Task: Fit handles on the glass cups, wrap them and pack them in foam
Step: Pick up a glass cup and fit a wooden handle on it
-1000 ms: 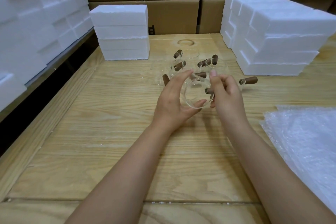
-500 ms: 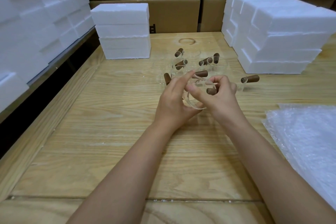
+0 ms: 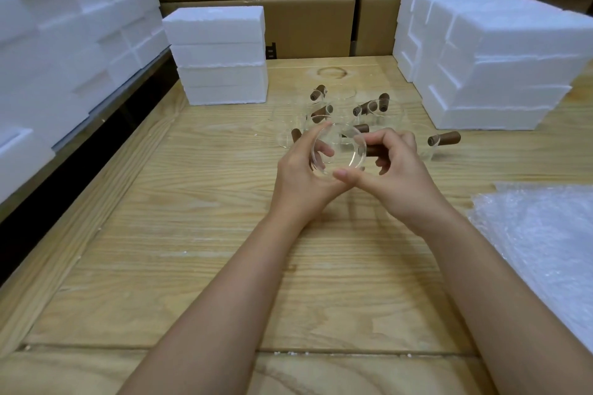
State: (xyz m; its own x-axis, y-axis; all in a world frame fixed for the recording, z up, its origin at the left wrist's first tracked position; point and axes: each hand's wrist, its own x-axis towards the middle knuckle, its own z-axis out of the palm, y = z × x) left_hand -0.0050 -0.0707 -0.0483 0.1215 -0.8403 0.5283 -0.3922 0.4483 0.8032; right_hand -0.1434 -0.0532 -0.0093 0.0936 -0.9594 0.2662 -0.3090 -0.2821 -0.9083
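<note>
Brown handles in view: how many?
8 handles: one gripped by the right hand, one apart at right, six clustered behind the held cup; others may be hidden.

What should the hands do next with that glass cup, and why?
Probably press the brown handle firmly onto the glass cup. The left hand holds the cup above the table and the right hand grips the handle at its side, so fitting looks unfinished; the bubble wrap lies untouched on the right.
</note>
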